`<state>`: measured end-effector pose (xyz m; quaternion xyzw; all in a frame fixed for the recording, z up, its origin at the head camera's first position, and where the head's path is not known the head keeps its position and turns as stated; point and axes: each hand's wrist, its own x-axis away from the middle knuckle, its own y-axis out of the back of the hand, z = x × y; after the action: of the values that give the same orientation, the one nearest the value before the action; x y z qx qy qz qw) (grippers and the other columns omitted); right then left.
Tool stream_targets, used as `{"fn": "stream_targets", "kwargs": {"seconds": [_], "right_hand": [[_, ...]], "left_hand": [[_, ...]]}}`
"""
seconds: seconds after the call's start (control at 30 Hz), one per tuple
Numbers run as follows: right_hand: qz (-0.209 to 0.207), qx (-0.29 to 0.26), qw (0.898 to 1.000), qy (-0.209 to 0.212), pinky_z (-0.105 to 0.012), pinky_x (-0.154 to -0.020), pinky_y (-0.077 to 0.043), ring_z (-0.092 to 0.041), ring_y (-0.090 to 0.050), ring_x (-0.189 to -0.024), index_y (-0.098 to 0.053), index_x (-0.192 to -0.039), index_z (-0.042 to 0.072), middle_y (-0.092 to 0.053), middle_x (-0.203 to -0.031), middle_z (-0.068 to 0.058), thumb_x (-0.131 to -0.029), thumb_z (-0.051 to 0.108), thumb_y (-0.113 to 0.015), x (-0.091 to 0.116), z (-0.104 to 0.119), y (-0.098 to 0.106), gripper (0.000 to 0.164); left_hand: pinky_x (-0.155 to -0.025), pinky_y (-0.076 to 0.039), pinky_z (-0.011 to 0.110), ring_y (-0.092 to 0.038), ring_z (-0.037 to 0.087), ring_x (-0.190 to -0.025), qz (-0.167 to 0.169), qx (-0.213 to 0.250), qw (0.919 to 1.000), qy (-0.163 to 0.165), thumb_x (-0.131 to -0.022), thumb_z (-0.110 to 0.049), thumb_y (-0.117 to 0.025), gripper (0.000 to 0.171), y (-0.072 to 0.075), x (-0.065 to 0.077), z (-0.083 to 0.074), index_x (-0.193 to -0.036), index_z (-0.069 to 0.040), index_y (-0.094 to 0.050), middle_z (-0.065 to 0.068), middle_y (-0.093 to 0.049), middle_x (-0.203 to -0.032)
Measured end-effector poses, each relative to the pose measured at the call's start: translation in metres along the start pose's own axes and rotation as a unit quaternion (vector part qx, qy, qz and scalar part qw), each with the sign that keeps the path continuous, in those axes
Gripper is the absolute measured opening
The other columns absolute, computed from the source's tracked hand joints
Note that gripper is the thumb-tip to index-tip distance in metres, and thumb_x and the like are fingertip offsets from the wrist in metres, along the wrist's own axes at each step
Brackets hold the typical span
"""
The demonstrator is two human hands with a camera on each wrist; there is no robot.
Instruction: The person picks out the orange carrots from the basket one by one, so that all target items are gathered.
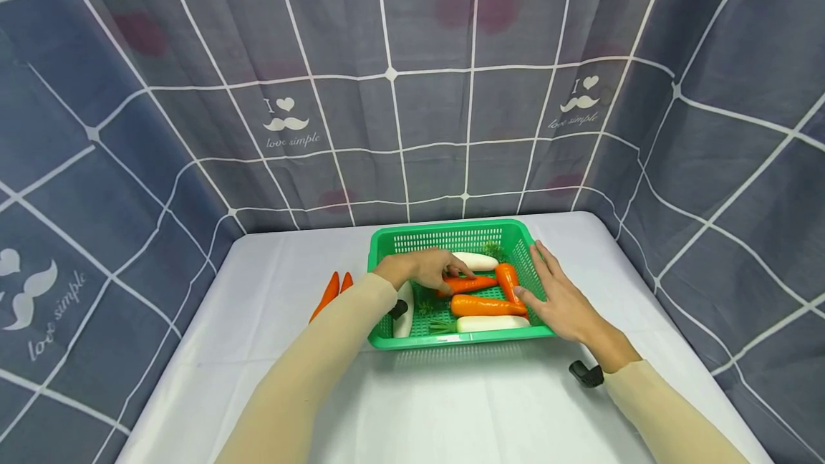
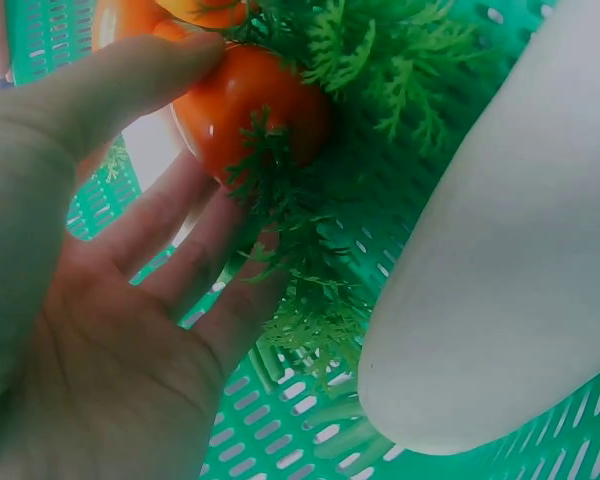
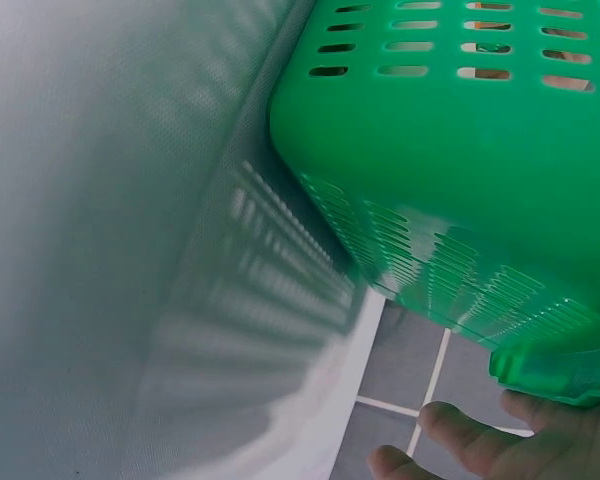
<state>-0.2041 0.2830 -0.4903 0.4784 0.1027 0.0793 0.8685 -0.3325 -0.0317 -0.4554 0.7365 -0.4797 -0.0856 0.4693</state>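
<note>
A green plastic basket (image 1: 460, 339) on the white table holds carrots and white radishes. My left hand (image 1: 428, 267) is reaching into it, with thumb and fingers around the leafy end of an orange carrot (image 1: 473, 283). In the left wrist view, the thumb lies on that carrot (image 2: 250, 105), and its green leaves (image 2: 300, 260) hang over the fingers. At the basket's right side, my right hand (image 1: 567, 306) rests on the rim with fingers extended and the thumb over the inside. Its fingers (image 3: 470, 435) show below the basket rim (image 3: 560, 370) in the right wrist view.
Two more carrots (image 1: 483, 305) (image 1: 507, 281) lie in the basket. White radishes lie at its back (image 1: 475, 261), front (image 1: 493, 323) and left (image 1: 404, 313). Orange carrots (image 1: 327, 296) lie on the table (image 1: 258, 292) left of the basket, partly behind the left sleeve. Grey checked curtains (image 1: 425, 113) surround the table.
</note>
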Motion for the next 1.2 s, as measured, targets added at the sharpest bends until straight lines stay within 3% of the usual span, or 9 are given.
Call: {"fn": "stream_targets", "kwargs": {"seconds": [0.3,0.73,0.9,1.2], "right_hand": [[-0.001,-0.002,1.000,0.000,-0.085,-0.132,-0.035,-0.060,-0.029,-0.175,-0.003,-0.188,0.007,0.001,-0.198,-0.017,-0.120,0.048,-0.063,-0.001,-0.001,0.000,0.100],[-0.004,-0.007,1.000,0.000,-0.085,-0.132,-0.034,-0.061,-0.029,-0.174,-0.004,-0.188,0.007,0.000,-0.198,-0.018,-0.120,0.046,-0.063,0.001,0.001,-0.001,0.099],[-0.005,-0.007,1.000,-0.001,-0.085,-0.133,-0.034,-0.060,-0.029,-0.175,-0.004,-0.188,0.007,0.001,-0.198,-0.018,-0.119,0.047,-0.063,0.001,0.001,-0.001,0.099],[-0.002,-0.006,1.000,-0.004,-0.084,-0.133,-0.034,-0.060,-0.029,-0.175,-0.004,-0.188,0.007,0.001,-0.198,-0.018,-0.120,0.049,-0.063,0.001,0.001,0.000,0.099]], "left_hand": [[-0.129,-0.057,0.049,-0.066,0.032,-0.156,-0.009,0.003,0.9999,-0.005,-0.108,-0.008,-0.082,0.057,0.003,0.006,0.002,-0.161,-0.027,-0.073,0.014,-0.072,-0.163],[-0.128,-0.057,0.048,-0.069,0.029,-0.150,-0.037,-0.006,0.9993,-0.010,-0.109,-0.009,-0.080,0.056,0.012,0.023,0.000,-0.162,-0.026,-0.071,0.006,-0.074,-0.160],[-0.124,-0.058,0.046,-0.069,0.028,-0.146,-0.056,-0.020,0.9982,-0.010,-0.109,-0.011,-0.079,0.057,0.017,0.033,-0.004,-0.163,-0.026,-0.071,0.004,-0.075,-0.158],[-0.104,-0.064,0.036,-0.072,0.025,-0.133,-0.093,-0.018,0.9955,0.004,-0.111,-0.014,-0.078,0.059,0.026,0.054,-0.008,-0.167,-0.027,-0.066,0.002,-0.071,-0.165]]}}
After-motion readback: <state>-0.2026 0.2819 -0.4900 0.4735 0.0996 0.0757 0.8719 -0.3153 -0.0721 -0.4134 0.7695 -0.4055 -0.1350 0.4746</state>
